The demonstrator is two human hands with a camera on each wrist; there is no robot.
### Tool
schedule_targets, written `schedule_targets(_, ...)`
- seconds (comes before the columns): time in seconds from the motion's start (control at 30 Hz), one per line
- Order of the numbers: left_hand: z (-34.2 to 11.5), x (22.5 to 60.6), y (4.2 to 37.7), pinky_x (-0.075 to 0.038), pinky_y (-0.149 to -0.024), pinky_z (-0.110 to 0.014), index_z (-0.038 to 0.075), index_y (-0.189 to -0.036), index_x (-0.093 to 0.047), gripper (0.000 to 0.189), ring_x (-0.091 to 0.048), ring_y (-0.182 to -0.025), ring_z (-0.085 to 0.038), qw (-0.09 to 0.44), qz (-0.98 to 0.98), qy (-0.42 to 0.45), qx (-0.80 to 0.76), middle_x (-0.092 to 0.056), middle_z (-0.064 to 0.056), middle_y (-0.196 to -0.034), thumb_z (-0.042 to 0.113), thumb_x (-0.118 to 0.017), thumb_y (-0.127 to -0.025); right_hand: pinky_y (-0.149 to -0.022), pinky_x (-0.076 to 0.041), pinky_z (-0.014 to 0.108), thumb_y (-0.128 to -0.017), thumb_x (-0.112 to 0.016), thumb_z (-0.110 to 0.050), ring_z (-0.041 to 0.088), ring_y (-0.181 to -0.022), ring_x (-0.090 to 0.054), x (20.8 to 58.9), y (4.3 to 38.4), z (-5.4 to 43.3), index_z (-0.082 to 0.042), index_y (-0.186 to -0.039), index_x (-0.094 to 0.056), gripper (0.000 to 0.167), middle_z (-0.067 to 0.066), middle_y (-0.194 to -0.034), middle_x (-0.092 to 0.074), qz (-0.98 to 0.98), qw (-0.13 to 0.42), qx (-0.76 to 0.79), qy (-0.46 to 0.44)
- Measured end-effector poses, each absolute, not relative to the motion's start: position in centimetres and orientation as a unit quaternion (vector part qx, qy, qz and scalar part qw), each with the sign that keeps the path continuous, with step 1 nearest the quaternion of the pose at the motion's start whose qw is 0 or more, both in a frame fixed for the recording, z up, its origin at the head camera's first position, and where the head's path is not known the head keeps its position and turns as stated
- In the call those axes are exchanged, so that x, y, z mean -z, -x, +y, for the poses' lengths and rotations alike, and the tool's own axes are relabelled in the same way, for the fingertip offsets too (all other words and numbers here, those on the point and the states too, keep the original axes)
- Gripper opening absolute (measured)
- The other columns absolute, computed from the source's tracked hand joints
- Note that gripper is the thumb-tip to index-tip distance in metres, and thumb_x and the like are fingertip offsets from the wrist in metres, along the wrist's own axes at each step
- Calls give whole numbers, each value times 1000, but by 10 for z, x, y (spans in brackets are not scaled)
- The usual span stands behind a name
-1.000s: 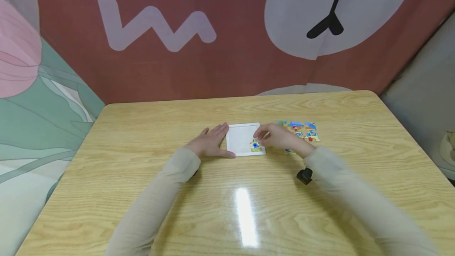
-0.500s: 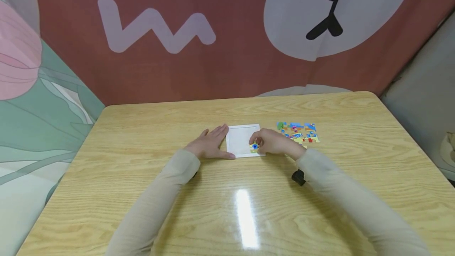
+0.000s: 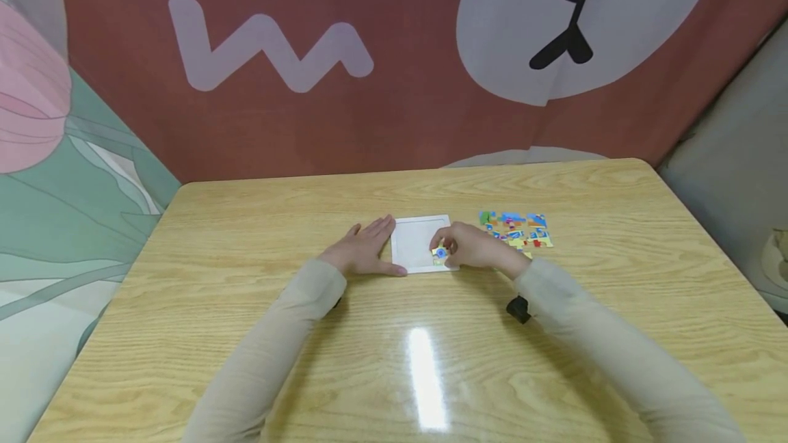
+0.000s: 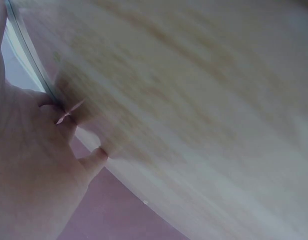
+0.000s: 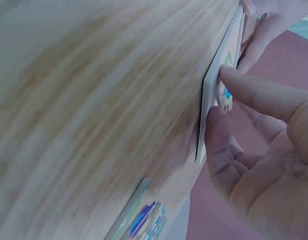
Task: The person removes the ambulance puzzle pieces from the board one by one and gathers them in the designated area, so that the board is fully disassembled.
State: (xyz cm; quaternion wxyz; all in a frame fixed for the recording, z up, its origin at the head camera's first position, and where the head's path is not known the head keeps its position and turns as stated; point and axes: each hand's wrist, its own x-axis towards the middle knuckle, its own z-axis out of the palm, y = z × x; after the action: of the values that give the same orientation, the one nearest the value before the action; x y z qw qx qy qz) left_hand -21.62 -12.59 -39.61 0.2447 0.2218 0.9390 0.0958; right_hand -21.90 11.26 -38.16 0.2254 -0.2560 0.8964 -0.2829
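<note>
A white puzzle tray (image 3: 414, 236) lies flat on the table, with a puzzle piece (image 3: 440, 253) showing a blue round shape in its near right corner. My right hand (image 3: 473, 246) pinches this piece, thumb and fingers bent around it at the tray's right edge. In the right wrist view, the piece's coloured face (image 5: 226, 94) shows between the thumb and the fingers. My left hand (image 3: 363, 250) rests spread along the tray's left side, thumb at the near corner. The left wrist view shows that hand (image 4: 34, 155) beside the tray's edge.
Several colourful puzzle pieces (image 3: 537, 220) lie grouped on the table (image 3: 246, 306) right of the tray, partly hidden by my right hand and wrist. A red patterned wall (image 3: 394, 122) rises behind the table's far edge.
My right hand has moved left and slightly nearer, closing its fingers on the piece. The piece has shifted slightly left. The left hand has stayed put.
</note>
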Motion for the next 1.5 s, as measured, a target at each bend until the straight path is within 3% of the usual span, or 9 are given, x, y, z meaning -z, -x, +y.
schedule_targets(0.27, -127, 397, 216, 1, -123, -49, 15, -155, 4, 107, 3, -151, -15, 249, 938, -220, -99, 7, 1, -162, 71, -52, -83, -67, -42, 24, -84, -60, 6, 15, -73, -50, 383, 215, 113, -2, -125, -59, 42, 11, -90, -61, 899, 209, 290, 252)
schedule_targets(0.6, -127, 398, 217, -1, -123, -48, 15, -155, 4, 107, 2, -151, -15, 242, 940, -222, -90, 6, 1, -163, 71, -51, -83, -70, -43, 27, -85, -62, 4, 18, -79, -54, 384, 216, 116, -6, -103, -63, 20, 10, -86, -63, 904, 194, 308, 223)
schedule_targets(0.87, -126, 398, 218, 0, -123, -48, 15, -154, 4, 107, 3, -151, -15, 242, 940, -224, -88, 6, 1, -163, 72, -51, -83, -66, -42, 24, -88, -56, 6, 19, -79, -56, 383, 213, 121, -6, -103, -64, 21, 13, -88, -64, 896, 176, 335, 233)
schedule_targets(1.0, -126, 397, 218, -1, -123, -48, 15, -155, 4, 107, 2, -151, -15, 241, 940, -223, -88, 6, 1, -163, 71, -51, -83, -68, -47, 26, -89, -58, 4, 23, -83, -61, 379, 212, 124, -3, -112, -63, 24, 14, -92, -64, 895, 172, 347, 221)
schedule_targets(1.13, -126, 397, 217, 0, -123, -48, 15, -155, 3, 106, 2, -151, -15, 246, 939, -220, -94, 6, 1, -163, 70, -52, -83, -80, -54, 35, -89, -61, -1, 27, -92, -64, 372, 211, 131, 0, -119, -61, 30, 15, -97, -63, 894, 176, 356, 206)
schedule_targets(1.27, -126, 395, 216, 2, -123, -48, 15, -155, 4, 106, 4, -151, -14, 253, 937, -219, -101, 7, 1, -163, 70, -52, -83, -86, -55, 39, -89, -61, -3, 27, -94, -64, 367, 212, 142, 4, -115, -62, 26, 14, -96, -63, 891, 169, 367, 205)
schedule_targets(1.5, -127, 394, 214, 3, -123, -48, 15, -154, 6, 106, 6, -151, -14, 258, 934, -221, -106, 9, 2, -162, 70, -51, -84, -71, -52, 26, -90, -62, -7, 16, -85, -64, 358, 211, 162, 6, -108, -66, 22, 19, -102, -68, 896, 166, 371, 182)
